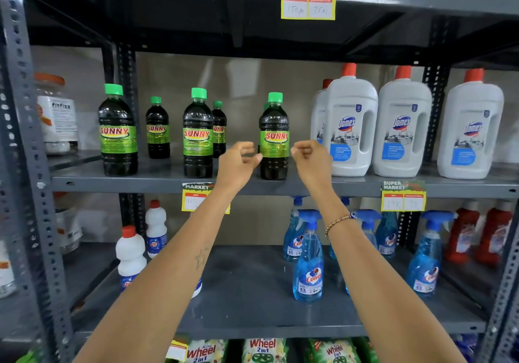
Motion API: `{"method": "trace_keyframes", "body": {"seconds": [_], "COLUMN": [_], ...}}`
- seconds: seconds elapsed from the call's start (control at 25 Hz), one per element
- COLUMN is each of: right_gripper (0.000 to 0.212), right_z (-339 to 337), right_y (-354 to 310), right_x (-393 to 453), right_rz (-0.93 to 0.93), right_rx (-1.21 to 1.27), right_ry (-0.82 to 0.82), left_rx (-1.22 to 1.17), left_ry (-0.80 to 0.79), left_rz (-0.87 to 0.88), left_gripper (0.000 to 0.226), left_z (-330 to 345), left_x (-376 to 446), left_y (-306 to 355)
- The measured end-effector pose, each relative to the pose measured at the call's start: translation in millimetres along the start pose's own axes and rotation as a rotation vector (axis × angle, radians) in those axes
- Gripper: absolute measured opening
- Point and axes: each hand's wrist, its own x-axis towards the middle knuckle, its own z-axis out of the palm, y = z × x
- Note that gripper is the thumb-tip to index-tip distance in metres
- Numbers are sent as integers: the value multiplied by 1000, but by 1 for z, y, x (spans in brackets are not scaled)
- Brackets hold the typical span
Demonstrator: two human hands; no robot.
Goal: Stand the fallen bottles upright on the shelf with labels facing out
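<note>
Several dark Sunny bottles with green caps stand upright on the middle shelf (157, 178), labels facing out. The nearest one (274, 138) stands at the shelf's front edge, between my two hands. My left hand (238, 163) hovers just left of it, fingers curled and apart, holding nothing. My right hand (311, 160) hovers just right of it, fingers loosely curled, also holding nothing. Neither hand touches the bottle. Other Sunny bottles stand at the left (118, 135) and the centre (198, 138), with smaller-looking ones behind.
Three large white Domex jugs (351, 126) with red caps stand to the right on the same shelf. Blue Colin spray bottles (309, 267) and white bottles (130, 253) stand on the lower shelf. A fitfizz jar (56, 115) sits far left. Price tags hang from the shelf edges.
</note>
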Motion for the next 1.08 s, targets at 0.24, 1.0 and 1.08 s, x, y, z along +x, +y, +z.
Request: {"method": "trace_keyframes", "body": {"seconds": [0.24,1.0,1.08], "right_gripper": [14,40,39], "right_z": [49,136,137], "right_y": [-43,-64,-67], "right_x": [-18,-41,-42], "right_rz": [-250,116,97], "right_rx": [56,65,34], "right_ry": [-129,-444,-451], "left_rx": [3,247,263], "left_ry": [523,-106,-106], "left_rz": [315,-46,-24], "left_gripper": [30,42,42], "left_z": [-57,-121,-124], "left_x": [0,8,6], "left_y": [-23,-65,-64]}}
